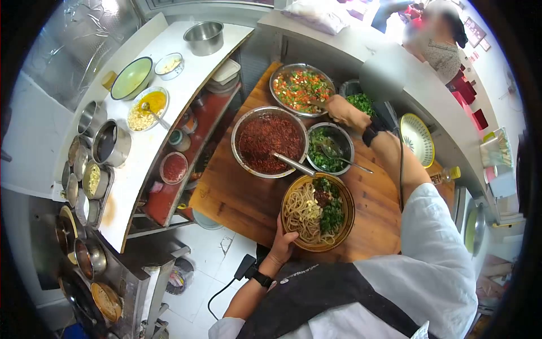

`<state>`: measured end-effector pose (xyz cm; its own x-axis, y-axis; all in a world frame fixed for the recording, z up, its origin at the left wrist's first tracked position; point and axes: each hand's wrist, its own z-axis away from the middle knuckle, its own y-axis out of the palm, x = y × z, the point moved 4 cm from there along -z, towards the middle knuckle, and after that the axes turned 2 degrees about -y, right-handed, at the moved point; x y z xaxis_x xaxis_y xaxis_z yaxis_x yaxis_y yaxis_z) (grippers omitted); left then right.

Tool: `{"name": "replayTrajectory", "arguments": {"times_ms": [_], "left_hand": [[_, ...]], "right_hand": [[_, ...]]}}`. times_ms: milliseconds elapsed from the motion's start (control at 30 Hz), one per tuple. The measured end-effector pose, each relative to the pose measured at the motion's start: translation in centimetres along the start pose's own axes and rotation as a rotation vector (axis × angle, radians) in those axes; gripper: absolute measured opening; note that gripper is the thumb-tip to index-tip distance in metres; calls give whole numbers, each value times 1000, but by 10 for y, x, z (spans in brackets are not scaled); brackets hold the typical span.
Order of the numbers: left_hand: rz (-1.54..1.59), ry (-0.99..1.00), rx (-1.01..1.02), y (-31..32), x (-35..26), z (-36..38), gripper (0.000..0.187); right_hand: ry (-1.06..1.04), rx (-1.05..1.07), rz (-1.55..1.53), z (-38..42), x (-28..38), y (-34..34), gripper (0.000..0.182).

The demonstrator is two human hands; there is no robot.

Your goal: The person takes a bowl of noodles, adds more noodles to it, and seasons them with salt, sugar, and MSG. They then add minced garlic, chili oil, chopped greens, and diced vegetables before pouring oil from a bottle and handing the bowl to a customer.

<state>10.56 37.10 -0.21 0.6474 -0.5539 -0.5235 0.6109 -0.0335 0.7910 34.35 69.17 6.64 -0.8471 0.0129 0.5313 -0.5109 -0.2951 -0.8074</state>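
While the noodle bowl point(318, 212) is sitting near the wooden counter's point(237, 198) front edge:
Left hand point(282, 243): cupping the bowl's rim, holding it.
Right hand point(341, 110): reaching into the diced-vegetable bowl point(299, 87); grip hidden, cannot tell.
Risk: the outstretched forearm is passing over the greens bowl's point(330, 147) spoon and could be knocking it.
Writing: apron print is showing, unreadable.

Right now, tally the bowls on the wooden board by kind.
Metal bowls: 3, the chopped pepper mix, the red chili flakes, the chopped greens.
Brown noodle bowl: 1, held at its rim by the left hand.
Total: 4.
The right hand reaches toward the pepper mix bowl.
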Motion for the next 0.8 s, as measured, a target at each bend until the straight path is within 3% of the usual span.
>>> {"name": "replayTrajectory", "arguments": {"times_ms": [33,67,133,200,367,400,467,600,800], "left_hand": [[-7,3,-4,-3,2,0,81],[-2,11,10,-5,4,-1,81],[-2,21,22,-7,5,-3,81],[-4,6,21,-6,5,-3,80],[0,-22,7,-10,13,7,78],[-4,-22,-3,-14,12,0,77],[-8,3,21,-4,4,0,74],[-10,-32,-56,-20,15,-2,63],[33,-95,-91,-13,12,2,60]], "right_hand": [[107,34,-655,-23,-47,31,13],[212,72,-1310,-20,-36,40,12],[206,11,-1348,-8,-11,33,9],[464,109,-1107,10,8,26,16],[409,171,-1360,28,7,26,17],[340,321,-1426,28,4,29,16],[391,136,-1433,31,10,28,15],[406,121,-1584,42,4,25,14],[380,88,-1497,62,-7,12,14]]}}
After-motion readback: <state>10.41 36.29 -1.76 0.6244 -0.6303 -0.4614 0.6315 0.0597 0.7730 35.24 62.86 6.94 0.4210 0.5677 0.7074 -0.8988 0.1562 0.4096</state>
